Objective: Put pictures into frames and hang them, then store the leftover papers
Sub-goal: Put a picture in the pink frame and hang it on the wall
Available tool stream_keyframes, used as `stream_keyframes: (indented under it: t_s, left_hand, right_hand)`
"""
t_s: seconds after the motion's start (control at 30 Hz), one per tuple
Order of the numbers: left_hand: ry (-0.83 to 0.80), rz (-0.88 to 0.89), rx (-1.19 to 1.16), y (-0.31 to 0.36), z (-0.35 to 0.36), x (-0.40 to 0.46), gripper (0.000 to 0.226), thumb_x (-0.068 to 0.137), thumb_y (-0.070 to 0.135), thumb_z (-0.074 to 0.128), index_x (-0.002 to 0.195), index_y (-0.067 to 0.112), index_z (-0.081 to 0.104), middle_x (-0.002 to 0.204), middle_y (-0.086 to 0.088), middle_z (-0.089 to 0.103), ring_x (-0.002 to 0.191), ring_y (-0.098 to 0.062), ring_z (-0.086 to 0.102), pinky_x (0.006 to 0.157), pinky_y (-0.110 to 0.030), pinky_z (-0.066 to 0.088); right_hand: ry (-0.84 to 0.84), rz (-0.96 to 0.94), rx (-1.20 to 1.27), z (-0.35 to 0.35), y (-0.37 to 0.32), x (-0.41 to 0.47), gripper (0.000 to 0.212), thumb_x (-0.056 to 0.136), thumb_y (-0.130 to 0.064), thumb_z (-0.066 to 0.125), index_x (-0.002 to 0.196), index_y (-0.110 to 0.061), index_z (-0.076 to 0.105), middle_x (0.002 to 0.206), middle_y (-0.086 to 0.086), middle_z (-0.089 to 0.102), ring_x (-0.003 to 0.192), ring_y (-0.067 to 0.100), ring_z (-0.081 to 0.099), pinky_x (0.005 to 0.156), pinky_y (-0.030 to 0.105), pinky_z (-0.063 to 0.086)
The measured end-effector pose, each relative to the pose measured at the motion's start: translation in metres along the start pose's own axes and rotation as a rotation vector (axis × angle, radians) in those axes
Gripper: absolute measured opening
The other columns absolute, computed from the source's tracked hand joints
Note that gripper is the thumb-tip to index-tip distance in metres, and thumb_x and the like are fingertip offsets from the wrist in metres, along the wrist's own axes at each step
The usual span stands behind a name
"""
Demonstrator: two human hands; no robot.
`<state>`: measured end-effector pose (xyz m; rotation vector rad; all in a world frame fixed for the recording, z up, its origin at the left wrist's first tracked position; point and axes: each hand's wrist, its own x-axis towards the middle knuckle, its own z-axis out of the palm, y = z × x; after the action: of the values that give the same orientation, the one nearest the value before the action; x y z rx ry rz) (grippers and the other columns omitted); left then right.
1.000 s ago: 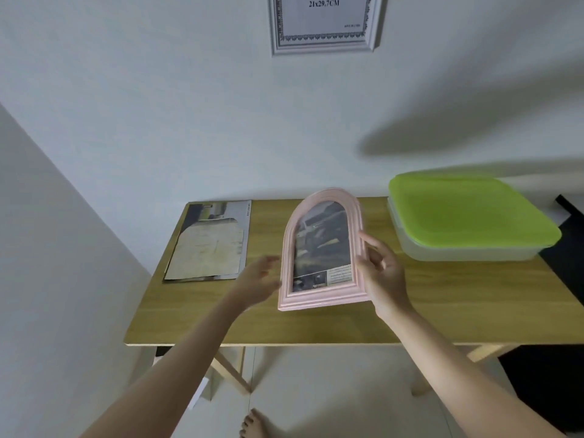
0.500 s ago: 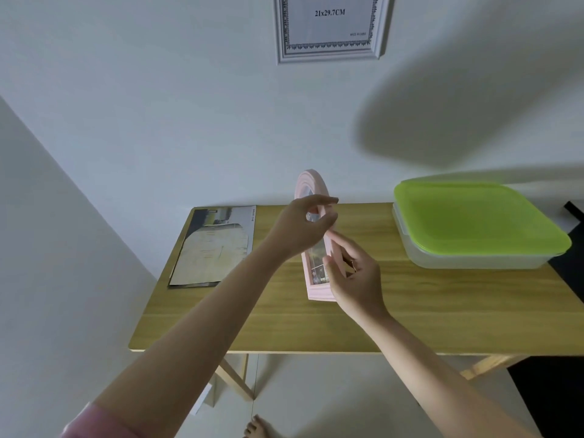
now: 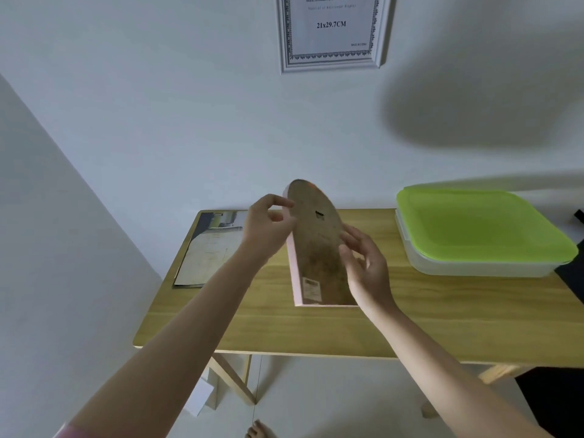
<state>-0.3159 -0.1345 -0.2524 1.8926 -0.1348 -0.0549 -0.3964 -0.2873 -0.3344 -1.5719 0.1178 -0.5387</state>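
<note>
From the head view there were two frames: one arched pink frame (image 3: pixel 316 248) stood on its lower edge on the wooden table (image 3: pixel 284 327) with its brown back toward the camera, and one white frame (image 3: pixel 331 33) hung on the wall above. The left hand (image 3: pixel 268 226) pinched the arched frame's left edge near the top, while the right hand (image 3: pixel 366 267) lay against its right side with fingers loosely spread. One stack of papers (image 3: pixel 211 248) lay at the table's left, partly hidden by the left forearm, and one green-lidded container (image 3: pixel 474 229) sat at the right.

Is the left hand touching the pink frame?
Touching. In the head view, the left hand pinches the left edge of the pink frame, fingertips against its rim.
</note>
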Motion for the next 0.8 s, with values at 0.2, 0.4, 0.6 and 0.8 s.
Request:
stream_keyframes:
  t_s: [0.2, 0.4, 0.6, 0.8]
  left_hand:
    - [-0.057, -0.079, -0.172, -0.019, -0.012, -0.008, 0.027, 0.085, -0.002, 0.056, 0.103, 0.018, 0.059, 0.08, -0.013, 0.068, 0.07, -0.02, 0.061, 0.068, -0.036, 0.052]
    - [-0.053, -0.129, -0.255, -0.053, -0.001, -0.012, 0.026, 0.089, -0.002, 0.053, 0.106, 0.017, 0.057, 0.079, -0.011, 0.067, 0.075, -0.024, 0.061, 0.075, -0.042, 0.053]
    - [-0.115, -0.188, -0.021, -0.093, 0.017, -0.014, 0.038, 0.087, 0.014, 0.062, 0.121, 0.025, 0.049, 0.1, -0.013, 0.064, 0.089, -0.025, 0.064, 0.072, -0.039, 0.055]
    - [-0.308, -0.322, 0.175, -0.151, 0.033, -0.01, 0.075, 0.075, 0.016, 0.074, 0.137, 0.034, 0.036, 0.119, -0.004, 0.049, 0.097, -0.025, 0.062, 0.077, -0.042, 0.058]
  right_hand:
    - [0.056, 0.224, -0.192, -0.042, 0.032, 0.016, 0.04, 0.088, -0.022, 0.062, 0.125, -0.035, 0.056, 0.122, -0.006, 0.051, 0.114, 0.01, 0.052, 0.102, 0.038, 0.044]
    - [0.013, 0.195, -0.132, -0.054, 0.033, 0.015, 0.043, 0.086, -0.007, 0.062, 0.125, -0.026, 0.059, 0.129, -0.015, 0.054, 0.114, 0.004, 0.055, 0.094, 0.029, 0.049]
    - [0.029, 0.234, -0.179, -0.061, 0.055, 0.014, 0.047, 0.083, -0.004, 0.065, 0.127, -0.02, 0.058, 0.127, -0.01, 0.058, 0.116, 0.001, 0.054, 0.091, 0.011, 0.043]
    - [0.066, 0.4, -0.274, -0.055, 0.099, 0.014, 0.049, 0.084, -0.009, 0.064, 0.131, -0.02, 0.055, 0.133, -0.003, 0.056, 0.124, 0.009, 0.049, 0.093, 0.014, 0.039]
